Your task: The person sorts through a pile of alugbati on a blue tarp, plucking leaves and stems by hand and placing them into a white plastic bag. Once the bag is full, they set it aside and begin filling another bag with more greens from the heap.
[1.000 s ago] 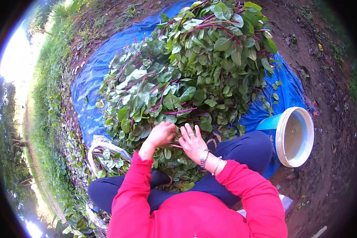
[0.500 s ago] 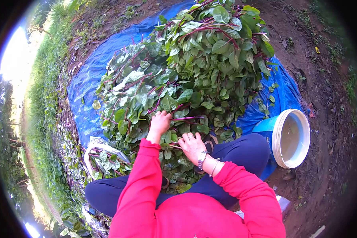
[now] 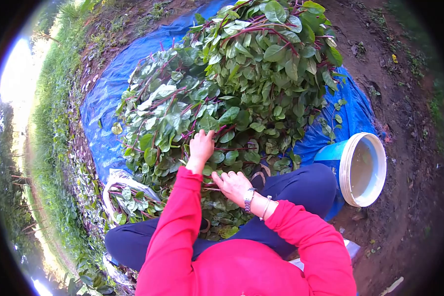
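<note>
A large heap of Malabar spinach, with glossy green leaves and purple-red stems, lies in front of me. My left hand reaches into the near side of the heap, its fingers pinched together at a purple stem among the leaves. Closer to my body, my right hand is closed around a few spinach stems, whose ends poke out on its left. Leaves partly hide both sets of fingertips. A metal watch and a bracelet circle the right wrist.
Under the heap spreads a blue tarp. A white-rimmed bucket lies tilted at my right knee. Left of my legs is a white bag with more greens. Muddy ground is to the right, grass to the left.
My left hand has moved slightly up and deeper into the leaves, away from the loose purple stem. The right hand has shifted a little left and lower, still on its stems.
</note>
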The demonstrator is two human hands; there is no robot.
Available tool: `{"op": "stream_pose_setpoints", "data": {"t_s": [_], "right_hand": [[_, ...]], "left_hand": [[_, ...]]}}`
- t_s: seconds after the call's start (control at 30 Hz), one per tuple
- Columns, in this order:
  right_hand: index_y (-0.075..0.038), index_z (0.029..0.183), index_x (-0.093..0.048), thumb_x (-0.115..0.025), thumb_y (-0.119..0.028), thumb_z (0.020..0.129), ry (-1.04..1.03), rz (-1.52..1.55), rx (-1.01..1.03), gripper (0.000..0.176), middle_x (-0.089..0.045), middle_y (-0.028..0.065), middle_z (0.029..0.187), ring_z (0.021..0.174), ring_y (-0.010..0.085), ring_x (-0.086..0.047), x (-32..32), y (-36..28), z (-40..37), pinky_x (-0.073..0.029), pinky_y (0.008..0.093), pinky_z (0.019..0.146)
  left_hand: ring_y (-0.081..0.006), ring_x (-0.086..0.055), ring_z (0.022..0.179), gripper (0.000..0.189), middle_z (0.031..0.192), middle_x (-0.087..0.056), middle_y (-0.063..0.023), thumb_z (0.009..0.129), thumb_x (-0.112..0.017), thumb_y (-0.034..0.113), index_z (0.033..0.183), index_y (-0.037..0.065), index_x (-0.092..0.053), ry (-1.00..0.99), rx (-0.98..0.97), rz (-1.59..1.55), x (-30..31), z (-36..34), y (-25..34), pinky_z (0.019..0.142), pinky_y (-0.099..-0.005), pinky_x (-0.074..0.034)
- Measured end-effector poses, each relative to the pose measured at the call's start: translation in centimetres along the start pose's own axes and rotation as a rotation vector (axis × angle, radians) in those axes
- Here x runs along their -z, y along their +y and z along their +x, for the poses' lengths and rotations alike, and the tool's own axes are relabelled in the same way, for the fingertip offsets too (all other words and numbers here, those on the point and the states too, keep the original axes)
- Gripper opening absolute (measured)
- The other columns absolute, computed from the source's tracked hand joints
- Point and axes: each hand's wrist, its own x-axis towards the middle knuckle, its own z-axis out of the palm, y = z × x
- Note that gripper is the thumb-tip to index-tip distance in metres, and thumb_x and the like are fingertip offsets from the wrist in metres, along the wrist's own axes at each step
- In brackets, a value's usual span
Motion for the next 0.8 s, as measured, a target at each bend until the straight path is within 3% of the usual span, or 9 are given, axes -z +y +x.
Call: {"op": "stream_pose_setpoints", "data": {"t_s": [0.2,0.33,0.4,0.43,0.53,0.57,0.6,0.67,0.8], "right_hand": [[-0.009,0.094,-0.054,-0.05,-0.016,0.079,-0.19,-0.014,-0.149,0.017,-0.056,0.0036,0.081,0.078,0.0188,-0.057,-0.5,0.2,-0.2,-0.045,0.0352,0.062],[-0.009,0.093,-0.055,-0.05,-0.017,0.078,-0.209,0.022,-0.141,0.017,-0.057,0.0067,0.092,0.099,0.0222,-0.053,1.0,0.2,0.2,-0.041,0.0441,0.082],[-0.009,0.093,-0.055,-0.049,-0.017,0.078,-0.004,-0.091,-0.076,0.018,-0.055,0.0097,0.101,0.107,0.0246,-0.048,1.1,0.8,0.4,-0.034,0.0484,0.09],[-0.009,0.094,-0.055,-0.049,-0.017,0.078,0.199,-0.209,-0.009,0.019,-0.053,0.0128,0.11,0.115,0.027,-0.043,1.1,0.9,0.3,-0.027,0.0527,0.097],[-0.008,0.094,-0.056,-0.052,-0.019,0.074,0.231,-0.196,-0.031,0.022,-0.046,0.0162,0.119,0.122,0.0283,-0.037,0.7,0.8,0.5,-0.019,0.056,0.102],[-0.01,0.093,-0.055,-0.053,-0.02,0.076,0.216,-0.148,-0.045,0.02,-0.053,0.0126,0.106,0.109,0.0265,-0.048,0.4,0.8,0.4,-0.033,0.0508,0.093],[-0.01,0.093,-0.055,-0.053,-0.02,0.076,0.216,-0.146,-0.045,0.02,-0.053,0.0126,0.106,0.109,0.0265,-0.048,0.5,0.6,0.3,-0.033,0.0508,0.093],[-0.011,0.091,-0.054,-0.052,-0.02,0.077,-0.177,0.026,-0.055,0.017,-0.056,0.007,0.089,0.089,0.0231,-0.055,0.8,0.2,0.0,-0.042,0.0416,0.075],[-0.013,0.089,-0.053,-0.05,-0.019,0.078,-0.045,0.028,0.143,0.013,-0.057,0.0037,0.08,0.078,0.0189,-0.056,0.3,0.1,0.0,-0.042,0.0373,0.066]], "left_hand": [[-0.0292,-0.054,0.089,0.022,0.092,-0.05,-0.0106,0.072,-0.064,0.026,0.091,0.016,-0.058,0.148,0.002,0.305,-1.9,1.0,-0.7,0.064,-0.0418,-0.046],[-0.0345,-0.053,0.08,0.013,0.086,-0.051,-0.0156,0.078,-0.059,0.022,0.084,0.01,-0.058,0.318,-0.046,-0.121,2.2,0.8,-0.1,0.065,-0.0444,-0.044],[-0.0363,-0.055,0.078,0.014,0.084,-0.056,-0.0169,0.081,-0.056,0.021,0.086,0.008,-0.06,0.188,-0.049,-0.179,4.9,-0.5,-0.1,0.069,-0.0434,-0.045],[-0.035,-0.056,0.079,0.017,0.085,-0.059,-0.0155,0.081,-0.057,0.022,0.09,0.009,-0.061,-0.076,-0.152,-0.228,5.9,-1.8,-0.3,0.07,-0.042,-0.046],[-0.031,-0.06,0.084,0.026,0.092,-0.063,-0.0117,0.08,-0.059,0.023,0.103,0.01,-0.061,-0.757,-0.247,-0.282,9.6,-4.5,0.7,0.076,-0.0384,-0.047],[-0.0298,-0.059,0.089,0.029,0.096,-0.062,-0.0136,0.076,-0.061,0.019,0.104,0.01,-0.062,-0.879,-0.169,-0.255,10.4,-4.5,1.0,0.081,-0.0372,-0.046],[-0.0298,-0.059,0.089,0.029,0.096,-0.062,-0.0136,0.076,-0.061,0.019,0.104,0.01,-0.062,-0.88,-0.168,-0.254,10.1,-4.0,0.9,0.081,-0.0372,-0.046],[-0.0303,-0.058,0.092,0.031,0.099,-0.061,-0.0146,0.072,-0.059,0.013,0.103,0.009,-0.062,-0.633,-0.441,-0.329,8.0,-2.7,0.1,0.084,-0.0371,-0.045],[-0.0328,-0.055,0.094,0.033,0.097,-0.059,-0.0126,0.073,-0.056,0.016,0.106,0.011,-0.057,-0.132,-0.13,-0.197,-0.2,-0.4,2.7,0.082,-0.0441,-0.044]]}}
